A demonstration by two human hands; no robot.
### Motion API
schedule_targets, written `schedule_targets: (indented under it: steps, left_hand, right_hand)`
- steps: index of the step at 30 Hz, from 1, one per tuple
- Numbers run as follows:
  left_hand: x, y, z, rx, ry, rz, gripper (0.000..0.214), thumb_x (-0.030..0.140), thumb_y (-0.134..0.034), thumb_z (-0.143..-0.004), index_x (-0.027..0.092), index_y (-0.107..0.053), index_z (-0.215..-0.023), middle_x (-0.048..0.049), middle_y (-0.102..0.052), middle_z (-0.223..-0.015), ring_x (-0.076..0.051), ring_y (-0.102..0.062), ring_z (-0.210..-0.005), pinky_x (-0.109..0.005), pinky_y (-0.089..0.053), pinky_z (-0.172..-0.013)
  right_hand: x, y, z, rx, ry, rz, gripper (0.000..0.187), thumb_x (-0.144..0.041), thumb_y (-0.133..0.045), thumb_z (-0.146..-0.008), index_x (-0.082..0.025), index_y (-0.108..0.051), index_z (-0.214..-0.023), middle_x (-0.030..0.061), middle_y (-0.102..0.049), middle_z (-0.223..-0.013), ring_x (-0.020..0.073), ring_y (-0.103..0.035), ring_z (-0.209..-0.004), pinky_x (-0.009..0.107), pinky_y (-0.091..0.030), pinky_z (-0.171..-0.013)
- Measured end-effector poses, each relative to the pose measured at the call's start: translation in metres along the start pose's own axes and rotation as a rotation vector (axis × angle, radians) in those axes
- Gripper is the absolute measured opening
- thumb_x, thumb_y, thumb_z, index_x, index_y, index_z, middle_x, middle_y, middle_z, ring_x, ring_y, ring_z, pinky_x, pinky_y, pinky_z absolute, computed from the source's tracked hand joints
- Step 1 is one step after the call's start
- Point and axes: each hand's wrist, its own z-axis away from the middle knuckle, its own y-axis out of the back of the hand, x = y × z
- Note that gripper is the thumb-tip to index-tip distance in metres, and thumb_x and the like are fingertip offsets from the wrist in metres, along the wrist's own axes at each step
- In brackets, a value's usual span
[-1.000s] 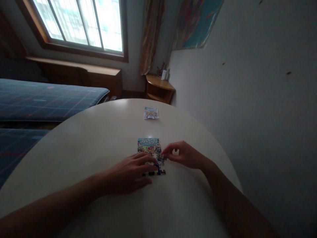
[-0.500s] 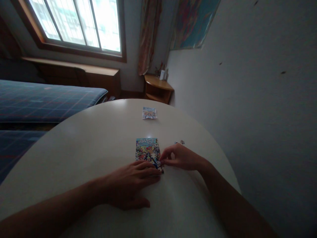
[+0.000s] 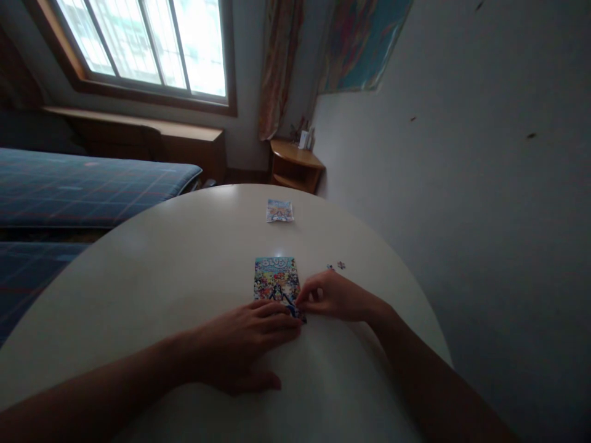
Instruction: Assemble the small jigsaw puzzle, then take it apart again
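A colourful jigsaw puzzle (image 3: 276, 280) with "Bluey" lettering along its top lies on the white table. Flat over its lower edge rests my left hand (image 3: 247, 341), fingers stretched out and hiding the bottom strip. My right hand (image 3: 337, 295) pinches with thumb and forefinger at the puzzle's lower right edge, on a small puzzle piece mostly covered by the fingertips. Just beyond the right hand lie a loose puzzle piece (image 3: 341, 265) and another small piece (image 3: 330, 267), partly screened by the knuckles.
A small picture packet (image 3: 279, 210) lies toward the far side of the round table (image 3: 184, 258). A wall (image 3: 484, 215) runs along the right. Past the table stand a mattress (image 3: 92, 191) on the left and a wooden corner shelf (image 3: 298, 154).
My right fingertips have moved slightly left and down onto the puzzle's lower right edge, covering the piece. More of the loose pieces shows behind that hand. My left hand stays put.
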Motion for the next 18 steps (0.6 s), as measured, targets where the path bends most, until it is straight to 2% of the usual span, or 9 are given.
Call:
schedule_targets:
  steps: [8,18]
  left_hand:
    - [0.0009,-0.0004,0.0000,0.014,0.000,0.006,0.071,0.047,-0.061,-0.084,0.018,-0.039,-0.145,-0.0106,-0.052,-0.143,-0.031,-0.044,-0.131,-0.043,-0.035,-0.111]
    - [-0.0015,-0.0036,0.0011,0.042,-0.018,0.029,0.073,0.047,-0.062,-0.082,0.019,-0.038,-0.145,-0.0115,-0.052,-0.141,-0.032,-0.046,-0.129,-0.043,-0.037,-0.108]
  right_hand:
    - [-0.0004,0.0037,0.0010,0.002,0.029,0.051,0.021,-0.036,-0.076,-0.078,-0.018,-0.074,-0.090,0.0001,-0.065,-0.075,0.0113,-0.056,-0.066,0.022,-0.041,-0.061]
    - [0.0048,0.0019,0.0008,-0.019,0.015,0.046,0.024,-0.038,-0.076,-0.078,-0.019,-0.073,-0.091,0.0001,-0.068,-0.079,0.0121,-0.058,-0.068,0.023,-0.042,-0.062]
